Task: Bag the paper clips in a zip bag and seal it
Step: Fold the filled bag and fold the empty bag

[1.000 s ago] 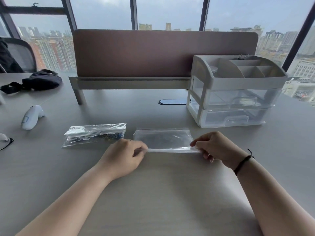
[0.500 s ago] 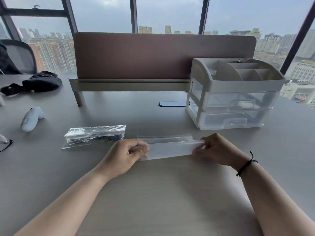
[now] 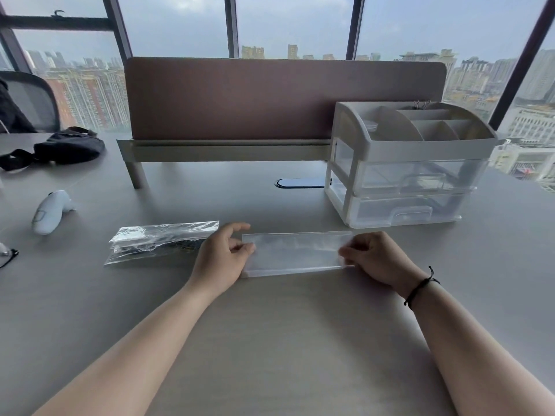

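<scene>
Clear plastic zip bag (image 3: pixel 295 253) stretches left to right at frame centre, left hand (image 3: pixel 220 259) and right hand (image 3: pixel 375 259) each pinching an end. I make out what may be paper clips in a second bag (image 3: pixel 162 243), nearer my left hand.

High-rise office. Evidence: grey worktop (image 3: pixel 270 340) with brown privacy divider (image 3: pixel 282 99), cable port (image 3: pixel 300 183), drawer organiser (image 3: pixel 411 163), mesh chair (image 3: pixel 33 99); full-height windows (image 3: pixel 177 25) overlooking city towers.
</scene>
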